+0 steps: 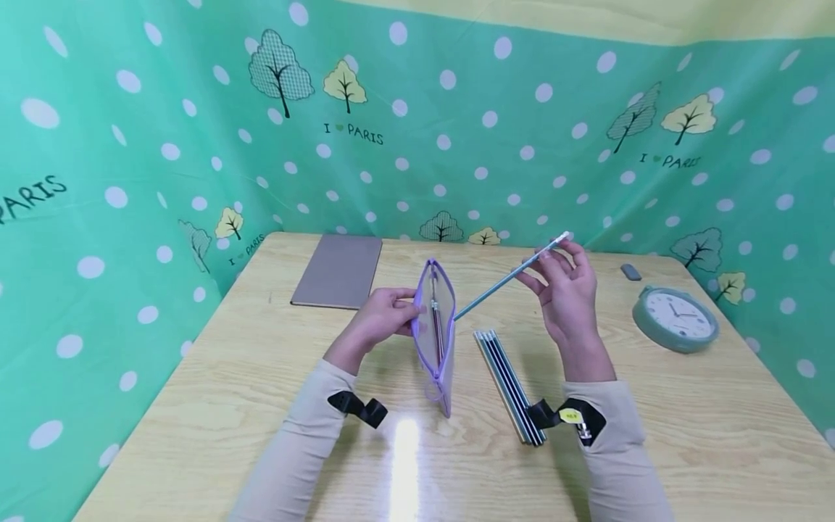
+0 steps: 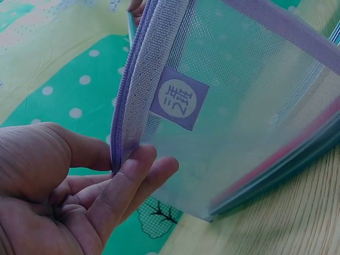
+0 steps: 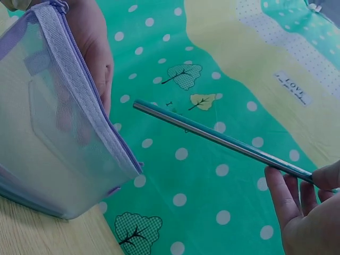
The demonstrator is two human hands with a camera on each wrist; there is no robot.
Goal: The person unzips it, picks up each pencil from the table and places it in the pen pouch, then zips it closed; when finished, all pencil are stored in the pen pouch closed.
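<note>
My left hand [image 1: 385,315] pinches the zip edge of a translucent mesh pencil pouch [image 2: 234,106] with purple trim, thumb on one side and fingers on the other. The pouch stands upright with its zip open. Inside, some pencils [image 1: 438,330] show through the opening. With its thumb and fingers, my right hand [image 1: 566,290] holds a teal pencil [image 3: 212,135] by its white-tipped end. That pencil slants down to the left, its lower end beside the pouch mouth and outside it in the right wrist view. Several dark and teal pencils [image 1: 509,388] lie side by side on the table between my forearms.
A grey-brown notebook [image 1: 339,272] lies at the back left of the wooden table [image 1: 228,384]. On the right are a round green clock [image 1: 675,319] and a small grey block [image 1: 630,272]. A green dotted cloth [image 1: 483,138] hangs behind the table and along its sides.
</note>
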